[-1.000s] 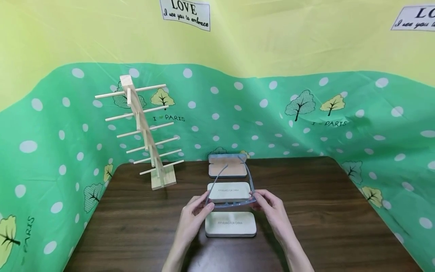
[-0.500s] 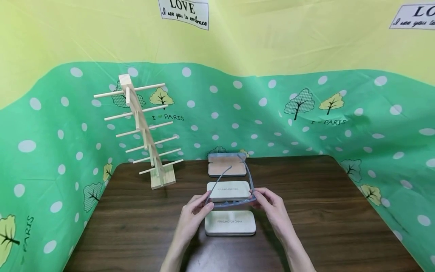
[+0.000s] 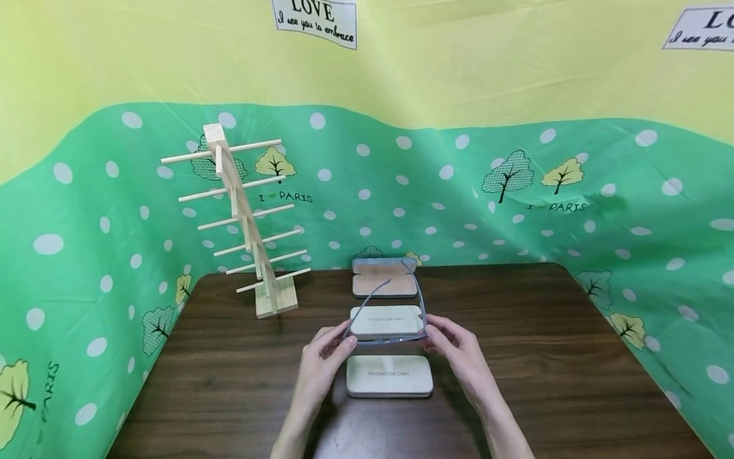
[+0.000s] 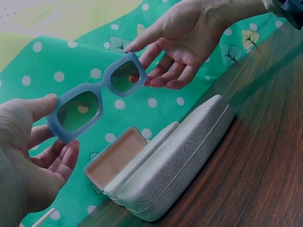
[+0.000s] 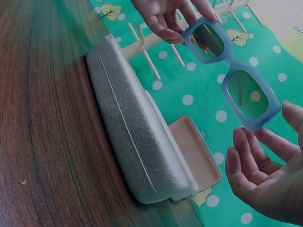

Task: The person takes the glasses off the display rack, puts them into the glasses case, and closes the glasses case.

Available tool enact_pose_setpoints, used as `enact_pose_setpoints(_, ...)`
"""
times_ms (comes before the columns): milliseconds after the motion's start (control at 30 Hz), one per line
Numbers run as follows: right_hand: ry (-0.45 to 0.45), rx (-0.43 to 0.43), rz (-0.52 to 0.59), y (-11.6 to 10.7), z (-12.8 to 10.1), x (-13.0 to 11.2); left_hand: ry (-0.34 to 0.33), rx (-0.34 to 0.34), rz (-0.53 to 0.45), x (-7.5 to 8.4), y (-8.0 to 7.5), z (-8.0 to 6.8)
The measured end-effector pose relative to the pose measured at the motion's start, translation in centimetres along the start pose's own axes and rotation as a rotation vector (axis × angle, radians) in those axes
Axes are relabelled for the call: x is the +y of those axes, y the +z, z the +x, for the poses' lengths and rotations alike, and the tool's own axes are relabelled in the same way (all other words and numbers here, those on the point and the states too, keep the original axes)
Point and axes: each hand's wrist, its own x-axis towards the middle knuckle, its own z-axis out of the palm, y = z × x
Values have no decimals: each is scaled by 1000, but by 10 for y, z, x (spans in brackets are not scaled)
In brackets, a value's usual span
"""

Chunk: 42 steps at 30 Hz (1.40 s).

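Sunglasses up off the table, held between both my hands above the cases. My left hand pinches the frame's left end, thumb on the outer corner, fingers curled loosely underneath; my right hand pinches the right end the same way. Both grips are light, at the tips only. The wrist views show a chunky pale-blue frame with tinted lenses; the head view shows both temples unfolded, pointing away from me toward 12 o'clock.

Nearest me, at 6 o'clock under the glasses, lies a closed pale case with a printed line on its lid. A second closed case sits just beyond it, directly below the frame. Further on at 12 o'clock, an open case, peach lining showing, empty as far as I can tell. At 10 o'clock, near the table's far edge, stands a wooden rack with paired pegs up a slanted post, nothing hanging on it.

My read: glasses are out of the open case and I am mid-carry, frame level, temples spread. The bare rack looks the likely destination. That would call for swinging the frame left and away, keeping both pinches steady, then lowering it so it catches on a peg pair. Weak point: thin pegs, a rack that may tip if nudged.
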Motion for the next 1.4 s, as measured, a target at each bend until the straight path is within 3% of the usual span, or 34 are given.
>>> enact_pose_setpoints(1400, -61, -15, -146, -4, -2, 1, 52, -64, 84, -1, 0, -3)
